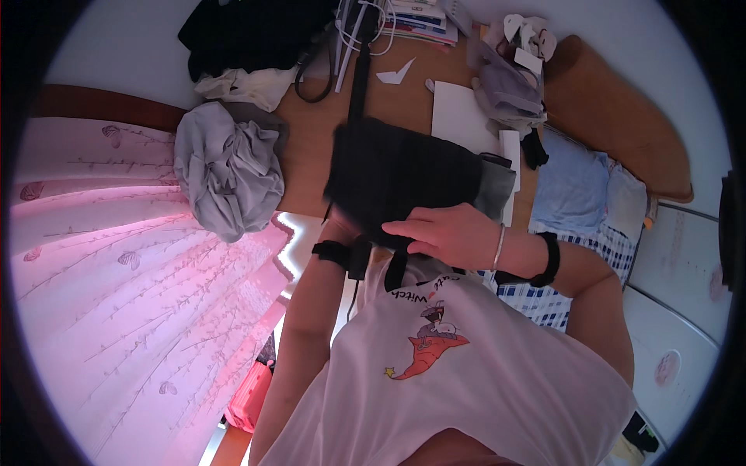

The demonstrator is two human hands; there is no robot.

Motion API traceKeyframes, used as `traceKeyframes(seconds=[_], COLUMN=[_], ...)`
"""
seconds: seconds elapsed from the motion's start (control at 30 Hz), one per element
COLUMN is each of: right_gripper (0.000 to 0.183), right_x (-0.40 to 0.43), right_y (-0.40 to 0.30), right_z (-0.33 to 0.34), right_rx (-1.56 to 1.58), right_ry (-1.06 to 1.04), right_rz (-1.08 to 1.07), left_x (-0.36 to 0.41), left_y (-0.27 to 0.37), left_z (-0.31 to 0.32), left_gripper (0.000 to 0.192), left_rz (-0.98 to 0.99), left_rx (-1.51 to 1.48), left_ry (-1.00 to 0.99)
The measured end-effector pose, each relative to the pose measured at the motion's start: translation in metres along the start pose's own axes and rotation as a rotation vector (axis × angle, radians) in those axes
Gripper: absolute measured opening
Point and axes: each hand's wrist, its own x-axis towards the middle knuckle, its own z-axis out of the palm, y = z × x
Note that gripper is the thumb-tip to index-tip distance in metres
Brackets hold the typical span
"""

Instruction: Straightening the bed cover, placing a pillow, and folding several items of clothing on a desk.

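A black fabric item (pixel 402 180), perhaps a bag, is in front of my chest, over the near edge of the wooden desk (pixel 306 157). My left hand (pixel 342 226) grips its lower left corner; most of those fingers are hidden behind the fabric. Across its near edge lies my right hand (pixel 449 230), index finger stretched out and the other fingers bent. Whether the right hand pinches the cloth cannot be made out. A grey piece (pixel 495 189) shows at the item's right end. A long black strap (pixel 359 81) runs away from it over the desk.
Crumpled grey cloth (pixel 227 169) hangs at the desk's left edge, near a pink curtain (pixel 116 262). White paper (pixel 460 110), a mesh pouch (pixel 510 87) and stacked books (pixel 422 23) occupy the desk. Blue folded cloth (pixel 568 180) lies to the right.
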Motion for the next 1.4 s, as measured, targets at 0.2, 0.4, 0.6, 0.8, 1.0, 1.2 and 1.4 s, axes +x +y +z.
traceKeyframes(seconds=[0.2, 0.4, 0.6, 0.8, 1.0, 1.2, 1.4], right_gripper=[0.031, 0.064, 0.051, 0.037, 0.032, 0.030, 0.032], right_x=[0.003, 0.035, 0.043, 0.029, -0.014, -0.072, -0.071], right_y=[0.121, 0.197, 0.187, 0.070, -0.009, -0.035, 0.055], right_z=[0.040, 0.053, 0.050, 0.032, 0.037, 0.003, -0.049], right_rx=[-0.278, -0.165, -0.086, 0.098, 0.280, 0.395, 0.439], right_ry=[0.310, -0.042, 0.031, 0.101, 0.144, 0.095, 0.088], right_rz=[0.390, 0.730, 0.602, 0.378, 0.206, 0.283, 0.386], left_x=[-0.035, -0.068, -0.068, -0.041, -0.049, -0.083, -0.026], left_y=[0.004, -0.005, -0.014, 0.063, 0.113, 0.101, 0.093], left_z=[-0.033, -0.061, -0.095, -0.021, 0.018, 0.030, 0.057], left_gripper=[0.070, 0.062, 0.063, 0.070, 0.060, 0.032, 0.036], left_rz=[-0.073, -0.132, 0.216, 0.631, 0.332, 0.052, 0.188], left_rx=[-0.418, -0.471, 0.763, 1.131, 0.967, 0.962, 0.812], left_ry=[0.140, 0.091, 0.634, 0.457, -0.252, -0.188, -0.052])
